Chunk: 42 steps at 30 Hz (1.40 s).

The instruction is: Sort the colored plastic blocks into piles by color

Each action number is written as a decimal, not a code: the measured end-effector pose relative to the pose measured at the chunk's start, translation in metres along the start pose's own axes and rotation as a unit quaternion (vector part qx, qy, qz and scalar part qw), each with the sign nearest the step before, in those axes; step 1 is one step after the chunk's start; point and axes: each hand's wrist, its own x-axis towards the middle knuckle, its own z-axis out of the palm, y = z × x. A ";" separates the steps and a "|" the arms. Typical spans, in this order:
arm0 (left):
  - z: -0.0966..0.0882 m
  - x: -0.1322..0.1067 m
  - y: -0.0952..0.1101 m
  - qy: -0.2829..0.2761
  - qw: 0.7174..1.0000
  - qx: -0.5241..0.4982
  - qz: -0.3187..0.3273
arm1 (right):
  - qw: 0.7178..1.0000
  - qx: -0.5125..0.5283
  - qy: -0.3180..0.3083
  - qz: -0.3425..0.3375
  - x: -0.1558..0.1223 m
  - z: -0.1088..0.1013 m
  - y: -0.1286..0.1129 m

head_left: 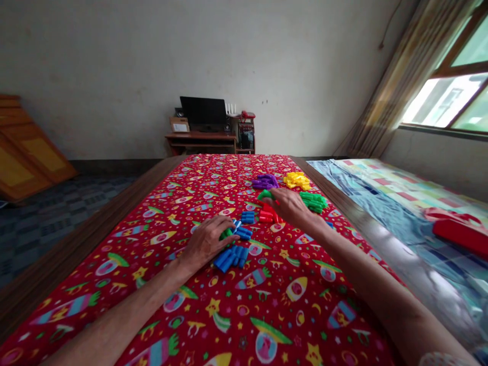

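Observation:
My left hand rests on the red patterned tablecloth, fingers curled round a small green plastic piece beside a heap of blue pieces. My right hand reaches further out, fingers closed on another green piece, just above a small pile of red pieces. More blue pieces lie between the two hands. Sorted piles sit beyond: purple, yellow and green.
The table's wooden edge runs along the right, with a bed and patterned sheet beside it holding a red object. A desk with a monitor stands against the far wall. A window is at right.

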 end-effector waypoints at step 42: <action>-0.036 0.003 -0.028 -0.250 0.957 -0.039 -0.139 | 0.947 -0.097 0.047 0.302 -0.021 -0.025 0.127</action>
